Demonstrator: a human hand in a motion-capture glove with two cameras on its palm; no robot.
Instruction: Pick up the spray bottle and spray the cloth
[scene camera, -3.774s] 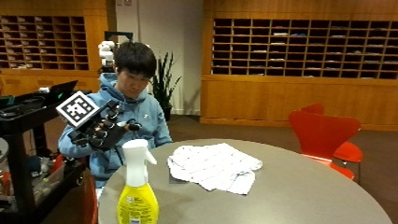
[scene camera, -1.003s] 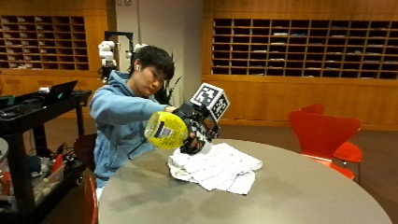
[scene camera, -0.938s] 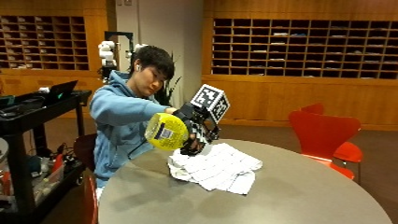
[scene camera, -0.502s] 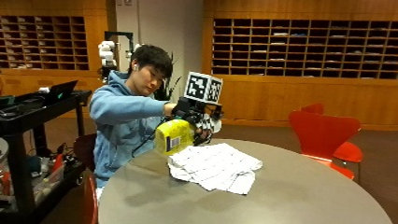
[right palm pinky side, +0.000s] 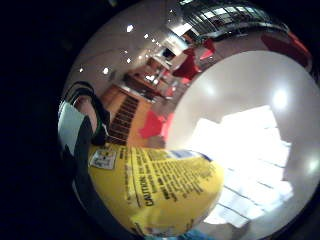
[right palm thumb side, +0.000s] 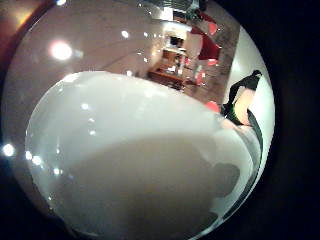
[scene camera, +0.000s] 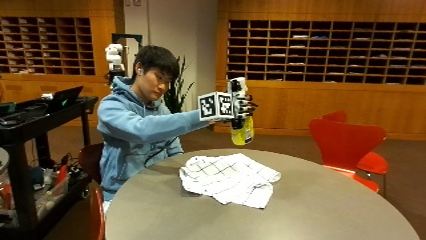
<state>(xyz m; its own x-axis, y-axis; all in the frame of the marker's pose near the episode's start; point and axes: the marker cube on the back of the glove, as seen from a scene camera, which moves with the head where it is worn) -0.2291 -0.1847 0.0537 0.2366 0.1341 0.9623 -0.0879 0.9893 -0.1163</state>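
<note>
Bottle, one only, yellow body with a white spray head, held upright in the air above the far edge of the table, just beyond the cloth and higher than it. Right hand in its black glove has the fingers curled round the upper part of the bottle; the arm in a blue sleeve reaches out level from the shoulder. One cloth, white with a thin dark grid, lies crumpled and partly folded on the near-middle of the round grey table, touching nothing else. Little-finger-side palm view: yellow label with black print fills the area close to the palm, and past it the cloth lies bright on the tabletop. Thumb-side palm view: a pale rounded surface close to the palm fills most of the view; cannot tell which part of the bottle it is. One person seated at the table's far side, head turned toward the bottle. Two red chairs stand beside the table. One black cart stands off to the side, well apart from the table. Other hand is not visible.
</note>
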